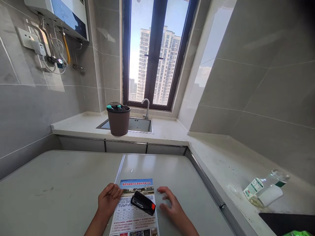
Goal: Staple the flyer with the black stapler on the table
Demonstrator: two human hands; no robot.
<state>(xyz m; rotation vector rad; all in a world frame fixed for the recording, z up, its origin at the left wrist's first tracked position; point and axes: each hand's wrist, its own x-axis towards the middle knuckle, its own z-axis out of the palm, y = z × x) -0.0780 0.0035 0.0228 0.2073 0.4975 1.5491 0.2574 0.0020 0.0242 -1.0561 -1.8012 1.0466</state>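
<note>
A printed leaflet (130,221) with a blue heading, a building photo and a text table lies flat on the table. Slantwise on top of it rests a black stapler-like object (142,202) with an orange-red end; its exact kind is unclear. My left hand (109,198) is curled closed against the leaflet's left edge, and whether it pinches anything is hidden. To the right of the leaflet, my right hand (171,205) is open, fingers bent and apart, with nothing in it. It is close to the black object but does not touch it.
Behind the table (61,183), a brown bucket (118,122) stands by a sink (140,125) with a faucet (147,108). A glass jar (277,178) and a white-green carton (253,188) are on the right counter (221,157). A water heater (66,16) hangs upper left.
</note>
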